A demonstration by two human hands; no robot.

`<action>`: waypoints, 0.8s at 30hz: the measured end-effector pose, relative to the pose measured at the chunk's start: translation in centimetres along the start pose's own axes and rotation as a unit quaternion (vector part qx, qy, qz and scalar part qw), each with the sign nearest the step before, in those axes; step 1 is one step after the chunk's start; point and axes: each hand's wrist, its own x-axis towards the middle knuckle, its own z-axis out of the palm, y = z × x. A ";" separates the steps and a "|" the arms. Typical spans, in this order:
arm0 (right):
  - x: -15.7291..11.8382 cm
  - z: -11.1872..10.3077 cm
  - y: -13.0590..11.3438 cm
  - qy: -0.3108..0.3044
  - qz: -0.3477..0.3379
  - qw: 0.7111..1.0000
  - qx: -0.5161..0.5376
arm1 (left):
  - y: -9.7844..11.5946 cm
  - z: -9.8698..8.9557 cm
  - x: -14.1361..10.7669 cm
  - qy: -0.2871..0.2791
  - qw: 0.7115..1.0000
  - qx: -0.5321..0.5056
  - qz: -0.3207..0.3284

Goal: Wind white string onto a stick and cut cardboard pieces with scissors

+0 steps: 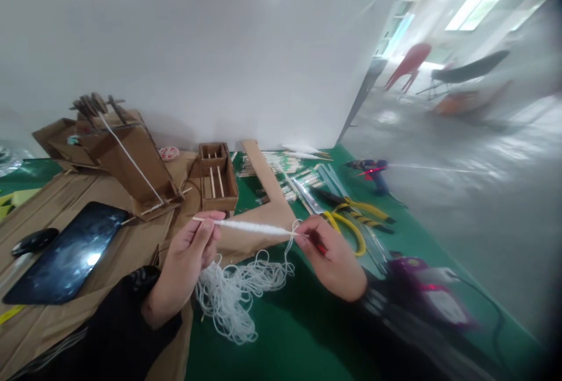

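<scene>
A thin stick wound with white string (257,227) stretches level between my two hands, thickest at its middle. My left hand (193,246) pinches its left end between thumb and fingers, with a bare tip poking out. At the other end my right hand (329,255) has its fingers closed on the bare tip, where a loop of string hangs down. From there the strand runs to a loose heap of white string (237,293) on the green table (272,346), just below and between my hands.
Left lie a black tablet (65,255), a mouse (35,242) and a cardboard structure (127,153). A small cardboard box (228,199) with sticks stands ahead. Yellow-handled scissors (346,226), pliers (369,208), a glue gun (373,173) and a purple-edged device (430,293) lie to the right.
</scene>
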 end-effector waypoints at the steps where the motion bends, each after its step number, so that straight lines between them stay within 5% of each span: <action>1: 0.0 0.0 0.1 -0.002 -0.006 1.000 -0.010 | 0.0 0.0 0.0 0.000 1.000 -0.001 -0.002; 24: 0.0 -0.2 0.1 -0.004 0.014 1.000 -0.025 | 0.2 0.0 0.1 0.012 1.000 0.003 -0.002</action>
